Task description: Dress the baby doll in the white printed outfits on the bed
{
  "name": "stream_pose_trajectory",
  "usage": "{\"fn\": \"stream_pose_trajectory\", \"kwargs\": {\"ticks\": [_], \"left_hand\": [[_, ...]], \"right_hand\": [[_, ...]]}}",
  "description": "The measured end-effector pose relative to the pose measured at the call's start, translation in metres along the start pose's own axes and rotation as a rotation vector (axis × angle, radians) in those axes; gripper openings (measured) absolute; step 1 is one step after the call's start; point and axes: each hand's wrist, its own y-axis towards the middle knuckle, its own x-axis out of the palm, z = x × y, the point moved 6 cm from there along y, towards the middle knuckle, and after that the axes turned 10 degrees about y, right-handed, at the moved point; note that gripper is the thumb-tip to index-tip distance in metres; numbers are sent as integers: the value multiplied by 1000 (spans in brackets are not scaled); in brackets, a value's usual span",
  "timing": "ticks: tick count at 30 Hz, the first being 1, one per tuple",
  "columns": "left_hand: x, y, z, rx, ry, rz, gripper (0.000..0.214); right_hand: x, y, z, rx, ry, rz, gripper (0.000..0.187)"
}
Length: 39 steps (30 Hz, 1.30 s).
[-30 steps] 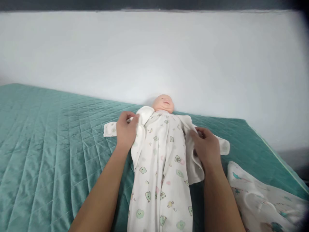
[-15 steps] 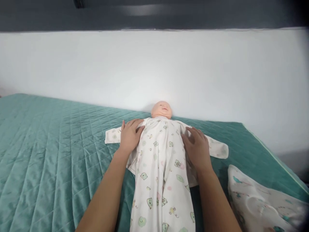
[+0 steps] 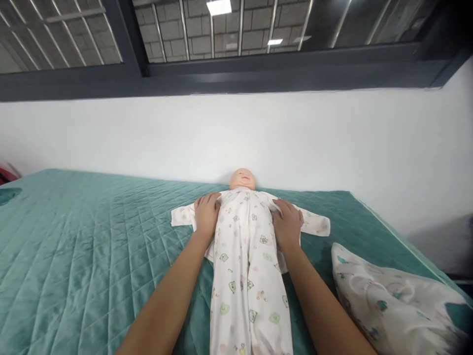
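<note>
A baby doll [image 3: 242, 178] lies face up on the bed, its head close to the wall. Over its body is a white printed romper [image 3: 251, 276], its long legs stretching towards me. White printed sleeves, from a top [image 3: 316, 224] under the romper, spread out to both sides. My left hand [image 3: 207, 215] is closed at the romper's upper left edge, fingers curled over the cloth by the shoulder. On the opposite edge, my right hand [image 3: 288, 224] is closed with its thumb against the romper. Parts of the fingertips are hidden in the cloth.
A teal quilted bedspread [image 3: 92, 256] covers the bed. To the right lies a bunched white printed cloth [image 3: 391, 296]. Behind the bed rises a white wall [image 3: 148, 138], with a dark-framed barred window [image 3: 240, 71] above. A red object [image 3: 7, 176] shows at the far left.
My view has tilted up and drawn back, bringing the window bars in. Both hands stay at the romper's sides, their fingers now curled in more closely.
</note>
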Motion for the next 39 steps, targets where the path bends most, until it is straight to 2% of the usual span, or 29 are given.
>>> {"fn": "stream_pose_trajectory", "kwargs": {"ticks": [4, 9, 12, 17, 22, 26, 28, 31, 34, 37, 39], "left_hand": [[-6, 6, -6, 43, 81, -49, 43], [-17, 9, -42, -184, 155, -44, 37], [-17, 4, -51, -225, 163, -22, 35], [-14, -1, -52, -231, 147, 4, 36], [-12, 0, -51, -221, 133, 7, 37], [-11, 1, -50, -213, 136, -1, 38], [-10, 1, -49, -213, 144, -2, 37], [-9, 2, -49, -218, 158, 4, 37], [-7, 3, -48, -221, 171, 6, 36], [-5, 4, -48, -224, 186, 4, 35], [-5, 4, -49, -227, 195, 5, 35]], "right_hand": [[0, -1, -4, -34, -66, 1, 44], [-2, -4, -9, -76, -154, -37, 46], [-2, -6, -12, -82, -173, -44, 47], [-3, -3, -17, -65, -233, -68, 46], [-11, 19, -11, 8, -299, -160, 47], [-17, 35, -4, 119, -324, -137, 46], [-14, 36, -8, 137, -334, -122, 45], [-3, 36, -33, 1, -304, -124, 44], [14, 35, -74, -193, -120, -197, 44], [42, 30, -119, -336, -27, -412, 41], [66, 18, -150, -477, -166, -602, 37]]}}
